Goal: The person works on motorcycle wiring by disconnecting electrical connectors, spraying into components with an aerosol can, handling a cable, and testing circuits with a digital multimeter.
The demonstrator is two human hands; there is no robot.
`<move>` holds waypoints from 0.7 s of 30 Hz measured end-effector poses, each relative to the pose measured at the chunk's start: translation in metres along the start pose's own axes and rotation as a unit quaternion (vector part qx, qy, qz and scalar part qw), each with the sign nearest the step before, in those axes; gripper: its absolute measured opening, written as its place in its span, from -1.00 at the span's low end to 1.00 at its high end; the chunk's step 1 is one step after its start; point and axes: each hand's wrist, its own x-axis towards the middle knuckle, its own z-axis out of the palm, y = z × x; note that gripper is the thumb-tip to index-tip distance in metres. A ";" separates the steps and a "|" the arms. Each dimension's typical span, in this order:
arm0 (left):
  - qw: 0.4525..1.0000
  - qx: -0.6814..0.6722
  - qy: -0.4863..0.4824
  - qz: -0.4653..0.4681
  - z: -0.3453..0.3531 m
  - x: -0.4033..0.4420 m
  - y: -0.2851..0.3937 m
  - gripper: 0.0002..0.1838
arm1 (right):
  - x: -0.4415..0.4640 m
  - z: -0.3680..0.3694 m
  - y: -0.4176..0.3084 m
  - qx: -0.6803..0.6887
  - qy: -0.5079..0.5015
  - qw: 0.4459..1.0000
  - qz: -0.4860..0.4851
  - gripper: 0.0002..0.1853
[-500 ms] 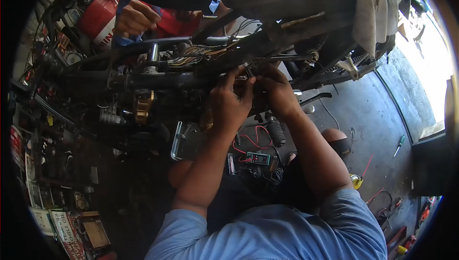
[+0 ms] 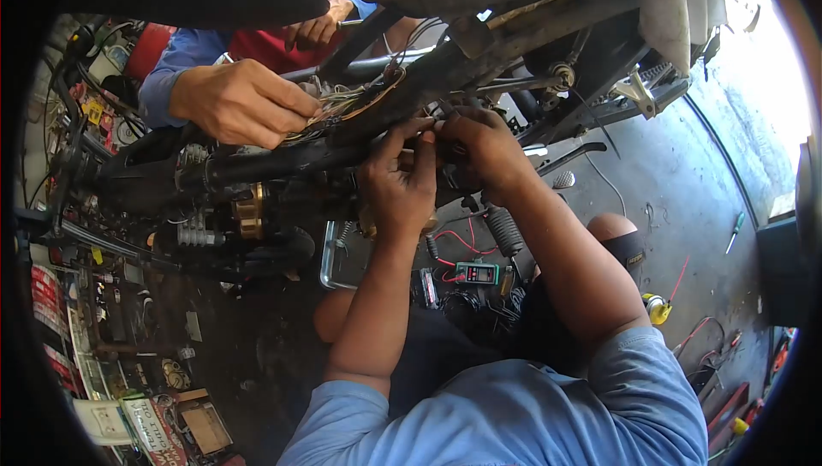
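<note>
My left hand (image 2: 400, 182) is raised below the dark motorcycle frame (image 2: 282, 158), its thumb and fingers pinched together. My right hand (image 2: 488, 151) meets it from the right with curled fingers, fingertips nearly touching. Whatever small part lies between the fingers is mostly hidden. Just above and left runs a bundle of exposed wires (image 2: 355, 104). A co-worker's hand (image 2: 248, 106) reaches in from the far side, its fingers at these wires. Another hand (image 2: 321, 29) behind the frame holds a thin tool.
On the floor between my knees lie a green multimeter (image 2: 477, 273) with red leads and a shock absorber spring (image 2: 504, 230). A metal tray (image 2: 330, 260) is to the left. A spray can (image 2: 657, 308) and a screwdriver (image 2: 735, 232) are at the right.
The co-worker's hand has come down and right onto the wires. My hands stay close together under the frame, the fingers slightly shifted. The view has shifted a little.
</note>
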 end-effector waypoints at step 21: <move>0.915 -0.368 0.030 -0.165 0.002 0.002 0.010 -0.78 | -0.022 -0.025 0.030 0.158 -0.161 0.970 0.088 -0.80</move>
